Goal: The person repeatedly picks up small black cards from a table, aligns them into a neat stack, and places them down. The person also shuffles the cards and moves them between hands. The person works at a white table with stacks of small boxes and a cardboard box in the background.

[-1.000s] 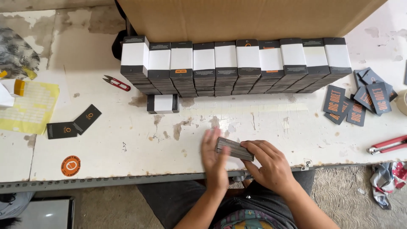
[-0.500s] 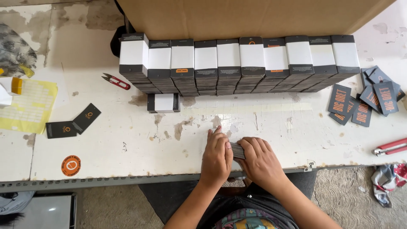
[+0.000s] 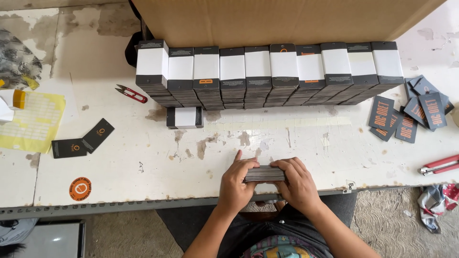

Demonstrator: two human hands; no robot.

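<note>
Squeezed between your two hands is one stack (image 3: pixel 264 173) of dark cards, lying flat at the near edge of the table (image 3: pixel 143 177), just in front of you. Your left hand (image 3: pixel 237 185) clasps its left end, fingers (image 3: pixel 237 165) curled over the top; your right hand (image 3: pixel 296 184) clamps the right end.

Far across the table, nine banded stacks (image 3: pixel 260 74) stand in a row against a cardboard box (image 3: pixel 282 21). One banded pack (image 3: pixel 185 117) lies alone just near the row's left part. Left of it lie red snips (image 3: pixel 131 94), two dark tags (image 3: pixel 83 141), a yellow sheet (image 3: pixel 31 122) and an orange sticker (image 3: pixel 80 188). At the right sits a loose heap of cards (image 3: pixel 411 111); I cannot count them surely. A red tool (image 3: pixel 440 165) lies at the right edge.

Between your hands and the row the tabletop is open.
</note>
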